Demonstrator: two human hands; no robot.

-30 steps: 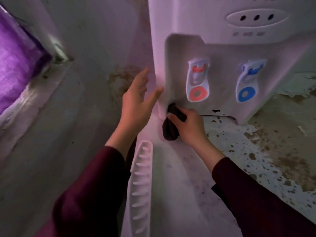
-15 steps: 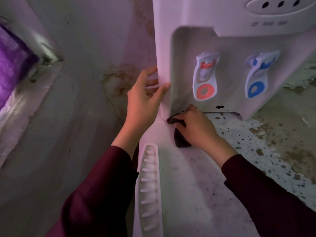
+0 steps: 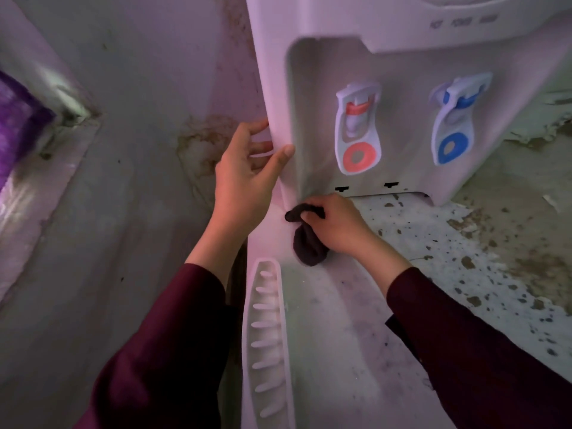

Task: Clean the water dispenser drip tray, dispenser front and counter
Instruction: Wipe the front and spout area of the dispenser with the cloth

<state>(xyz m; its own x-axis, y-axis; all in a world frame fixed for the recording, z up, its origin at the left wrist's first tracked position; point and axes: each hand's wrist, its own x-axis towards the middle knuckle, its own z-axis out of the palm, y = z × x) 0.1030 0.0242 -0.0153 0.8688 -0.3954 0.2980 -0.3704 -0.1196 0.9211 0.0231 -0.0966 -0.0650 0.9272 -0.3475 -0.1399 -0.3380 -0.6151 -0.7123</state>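
A white water dispenser (image 3: pixel 322 23) stands on a stained counter (image 3: pixel 448 243), with a red tap (image 3: pixel 357 128) and a blue tap (image 3: pixel 455 119) in its recessed front. My left hand (image 3: pixel 247 178) grips the dispenser's left front edge, thumb on the front and fingers around the side. My right hand (image 3: pixel 335 222) holds a dark cloth (image 3: pixel 309 246) bunched against the counter at the lower left corner of the recess. A white slotted drip tray (image 3: pixel 266 335) lies on the counter near me, below the cloth.
The counter is speckled with brown stains, heaviest at the right (image 3: pixel 510 258). A grey stained wall (image 3: pixel 123 181) runs along the left, and a purple cloth or curtain (image 3: pixel 15 119) shows at the far left edge.
My left hand went from open beside the dispenser to gripping its left edge. My right hand dragged the cloth down from the recess wall to the counter at its base.
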